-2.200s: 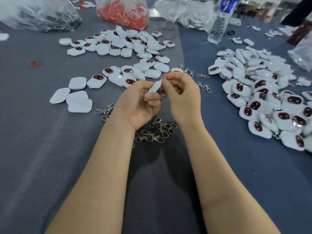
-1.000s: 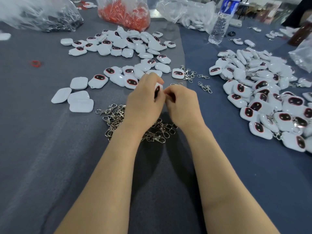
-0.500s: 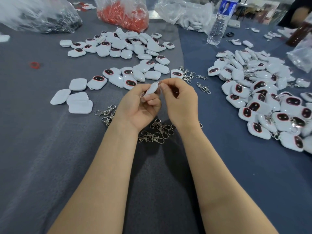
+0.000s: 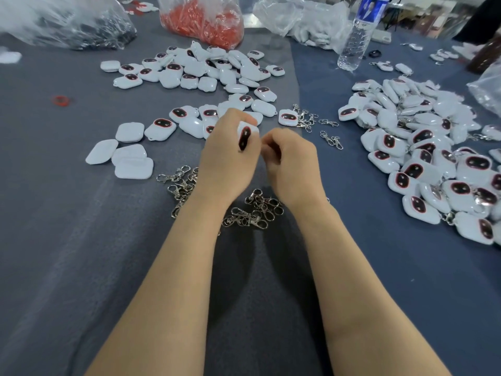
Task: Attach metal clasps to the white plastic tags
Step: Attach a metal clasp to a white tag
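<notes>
Left hand [image 4: 227, 161] gripped a white tag [image 4: 245, 135], long axis upright; right hand [image 4: 291, 161] curled just right of it, contents hidden.

At the centre of the frame, the left hand [image 4: 230, 164] grips a white tag [image 4: 245, 135] on edge, dark face showing. The right hand [image 4: 291, 164] is just beside it, fingers curled. Metal clasps [image 4: 252, 210] lie under the wrists. Loose tags [image 4: 211, 69] spread across the upper centre, and a tag heap [image 4: 433, 158] fills the right.
</notes>
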